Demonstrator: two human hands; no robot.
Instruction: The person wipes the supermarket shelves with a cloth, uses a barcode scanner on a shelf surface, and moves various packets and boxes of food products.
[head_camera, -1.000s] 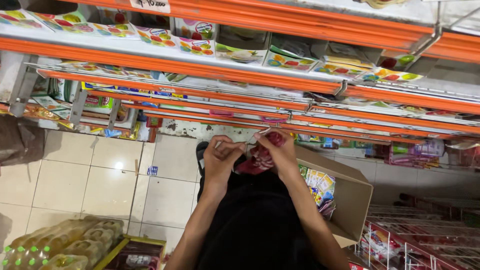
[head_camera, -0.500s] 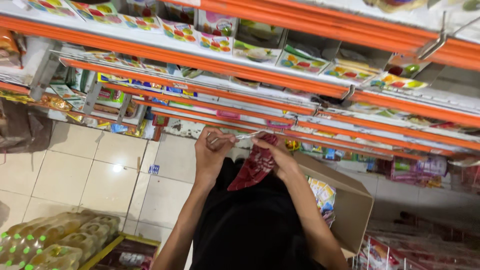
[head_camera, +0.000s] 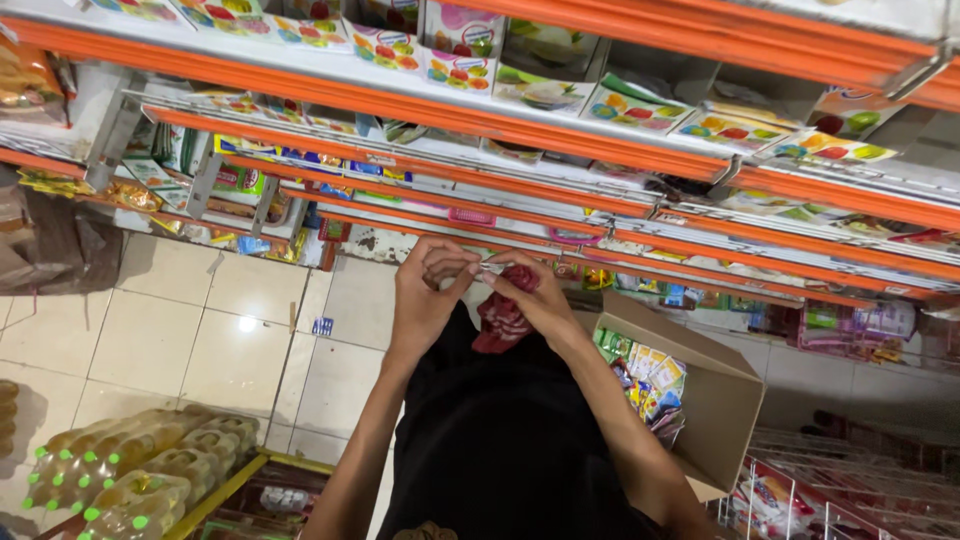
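My left hand (head_camera: 428, 292) and my right hand (head_camera: 530, 295) are raised together in front of my chest, below the orange shelf edges. Between them hangs a dark red crinkled packet (head_camera: 498, 322). My right hand pinches its top edge. The fingertips of my left hand meet that same top edge beside my right thumb. Both hands are closed on the packet. My dark top fills the lower middle of the view.
Orange-edged shelves (head_camera: 560, 130) with colourful boxes run across the top. An open cardboard box (head_camera: 712, 400) holding several sachets sits to my right. Bottles of yellow oil with green caps (head_camera: 130, 470) stand at lower left on the pale tiled floor (head_camera: 200, 340). A wire rack (head_camera: 830, 490) is at lower right.
My hands with the red packet have drifted slightly left and lower in view as my head tilted up, bringing more of the upper shelves into sight. The grip looks the same.
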